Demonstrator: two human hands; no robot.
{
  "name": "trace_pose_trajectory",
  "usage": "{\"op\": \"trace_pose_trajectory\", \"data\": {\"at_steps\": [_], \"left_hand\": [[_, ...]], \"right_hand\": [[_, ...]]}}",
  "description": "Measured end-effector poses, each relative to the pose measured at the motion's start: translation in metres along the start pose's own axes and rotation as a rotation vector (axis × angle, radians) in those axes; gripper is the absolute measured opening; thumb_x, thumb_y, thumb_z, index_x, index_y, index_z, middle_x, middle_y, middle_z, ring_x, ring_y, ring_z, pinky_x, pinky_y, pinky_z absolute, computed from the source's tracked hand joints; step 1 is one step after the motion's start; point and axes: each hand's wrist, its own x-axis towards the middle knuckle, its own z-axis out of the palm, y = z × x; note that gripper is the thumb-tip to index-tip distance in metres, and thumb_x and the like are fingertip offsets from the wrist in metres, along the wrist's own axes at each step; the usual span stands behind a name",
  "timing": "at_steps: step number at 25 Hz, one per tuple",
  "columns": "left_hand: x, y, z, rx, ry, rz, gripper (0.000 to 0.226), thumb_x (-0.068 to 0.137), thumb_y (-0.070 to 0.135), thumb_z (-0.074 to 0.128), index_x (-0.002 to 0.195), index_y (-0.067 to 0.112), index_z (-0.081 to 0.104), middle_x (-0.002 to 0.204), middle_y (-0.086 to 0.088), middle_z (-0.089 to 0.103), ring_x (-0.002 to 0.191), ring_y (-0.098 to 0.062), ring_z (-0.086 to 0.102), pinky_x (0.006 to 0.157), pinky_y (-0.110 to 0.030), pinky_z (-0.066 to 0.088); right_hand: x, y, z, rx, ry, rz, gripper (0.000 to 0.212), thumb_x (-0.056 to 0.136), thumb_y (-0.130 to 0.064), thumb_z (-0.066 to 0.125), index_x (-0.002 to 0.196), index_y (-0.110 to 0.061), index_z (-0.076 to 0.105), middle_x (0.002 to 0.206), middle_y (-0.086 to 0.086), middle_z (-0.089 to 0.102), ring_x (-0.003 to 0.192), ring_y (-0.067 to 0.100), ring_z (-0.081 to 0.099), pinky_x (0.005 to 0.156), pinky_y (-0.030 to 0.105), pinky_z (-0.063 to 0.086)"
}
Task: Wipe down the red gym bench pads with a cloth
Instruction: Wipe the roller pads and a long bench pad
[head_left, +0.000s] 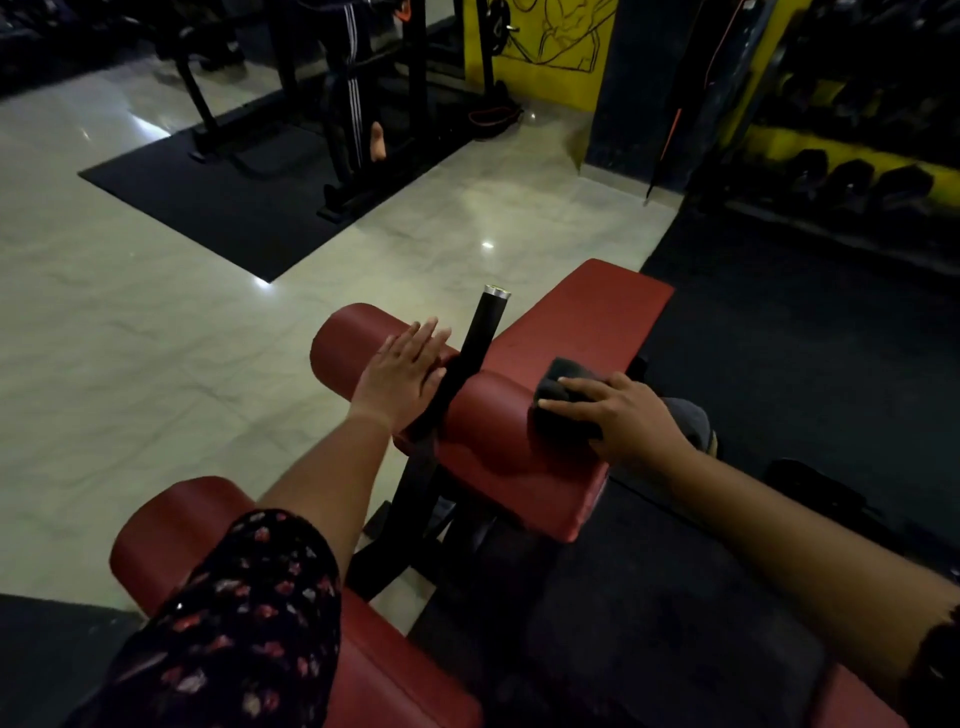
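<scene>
— Plainly, why are the two hands set so differently?

— Division of labour, I'd judge. Left hand (402, 371), fingers straight and released, lies flat on the left roller pad (347, 335), at nine o'clock of the black post (480, 338). It seems to steady the roller and holds nothing. Right hand (623, 415), at three o'clock of the post, has its fingers curled over the dark cloth (563, 410) and presses it onto the top of the right roller pad (488, 428).

— So the cloth sits on a roller, not on the long seat?

— Yes. The flat bench pad (587, 317), at one o'clock of the cloth, lies just beyond it, untouched by either hand.

— Count of parts?

— Hands, two. Cloth, one. Post, one. Roller pads, three: the pair flanking the post, and a lower roller pad (171, 530) at seven o'clock, partly under the patterned sleeve (249, 613). Flat pads, one, plus a further red surface (395, 670) at six o'clock whose shape I cannot tell.
</scene>
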Motion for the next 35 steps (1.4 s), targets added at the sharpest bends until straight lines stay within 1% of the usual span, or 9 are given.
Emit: {"op": "trace_pose_trajectory", "data": {"at_steps": [3,6,9,13,17,20,23,27,35], "left_hand": [[0.007,-0.005,0.011,-0.009,0.019,0.004,0.065,0.093,0.049,0.011,0.151,0.029,0.031,0.159,0.001,0.027,0.15,-0.02,0.015,0.121,-0.04,0.006],[0.005,-0.004,0.022,-0.049,0.105,-0.02,0.06,0.095,0.046,0.019,0.143,0.024,0.048,0.154,0.001,0.039,0.148,-0.022,0.021,0.12,-0.039,0.007],[0.006,-0.007,0.023,-0.063,0.125,-0.012,0.056,0.095,0.043,0.024,0.14,0.023,0.051,0.151,0.001,0.043,0.147,-0.022,0.025,0.12,-0.04,0.01],[0.004,-0.008,0.027,-0.057,0.174,0.0,0.051,0.097,0.041,0.028,0.137,0.022,0.054,0.147,-0.001,0.048,0.144,-0.023,0.03,0.12,-0.041,0.015],[0.002,-0.01,0.032,-0.087,0.269,0.036,0.048,0.096,0.037,0.033,0.132,0.021,0.06,0.139,-0.004,0.056,0.136,-0.027,0.042,0.118,-0.044,0.022],[0.002,-0.013,0.037,-0.087,0.364,0.087,0.043,0.094,0.032,0.039,0.127,0.019,0.062,0.129,-0.006,0.059,0.125,-0.029,0.049,0.116,-0.047,0.025],[0.002,-0.016,0.043,-0.084,0.462,0.126,0.038,0.092,0.03,0.042,0.119,0.015,0.063,0.121,-0.008,0.058,0.117,-0.027,0.047,0.113,-0.046,0.027],[0.003,-0.014,0.043,-0.122,0.424,0.081,0.037,0.093,0.032,0.04,0.116,0.015,0.064,0.119,-0.009,0.059,0.115,-0.029,0.053,0.111,-0.049,0.032],[-0.006,-0.004,0.037,-0.101,0.382,0.003,0.041,0.096,0.033,0.035,0.124,0.021,0.062,0.13,-0.008,0.058,0.125,-0.031,0.051,0.115,-0.046,0.023]], "right_hand": [[-0.013,0.005,0.004,0.063,0.048,0.065,0.075,0.069,-0.01,0.075,0.13,-0.05,0.053,0.135,-0.005,0.058,0.085,0.027,0.055,0.065,0.04,0.051],[0.018,-0.005,-0.007,0.004,-0.095,0.113,0.067,0.084,-0.017,0.059,0.137,-0.055,0.041,0.144,-0.009,0.048,0.098,0.028,0.053,0.077,0.04,0.05],[0.073,-0.016,-0.01,-0.001,-0.196,0.105,0.062,0.093,-0.02,0.047,0.143,-0.054,0.03,0.151,-0.011,0.039,0.108,0.027,0.05,0.081,0.037,0.047],[0.119,-0.03,-0.007,0.006,-0.25,0.095,0.057,0.097,-0.02,0.043,0.142,-0.054,0.033,0.147,-0.008,0.042,0.116,0.03,0.046,0.079,0.036,0.043],[0.082,-0.024,-0.014,-0.022,-0.241,0.064,0.063,0.093,-0.018,0.046,0.142,-0.055,0.032,0.151,-0.007,0.036,0.119,0.027,0.042,0.084,0.037,0.046],[0.024,-0.012,-0.016,-0.085,-0.249,0.147,0.063,0.093,-0.023,0.049,0.143,-0.054,0.028,0.152,-0.008,0.034,0.113,0.024,0.044,0.086,0.036,0.046],[-0.028,-0.017,-0.012,-0.036,-0.14,0.316,0.063,0.088,-0.022,0.059,0.14,-0.049,0.039,0.147,-0.002,0.044,0.099,0.028,0.05,0.078,0.039,0.05],[-0.043,-0.039,-0.008,-0.16,-0.05,0.379,0.063,0.071,-0.021,0.076,0.129,-0.042,0.058,0.127,0.005,0.063,0.081,0.03,0.056,0.056,0.038,0.051],[0.052,-0.074,-0.028,-0.163,-0.104,0.19,0.052,0.096,-0.025,0.041,0.144,-0.045,0.035,0.142,0.0,0.044,0.118,0.03,0.045,0.081,0.039,0.045]]}}
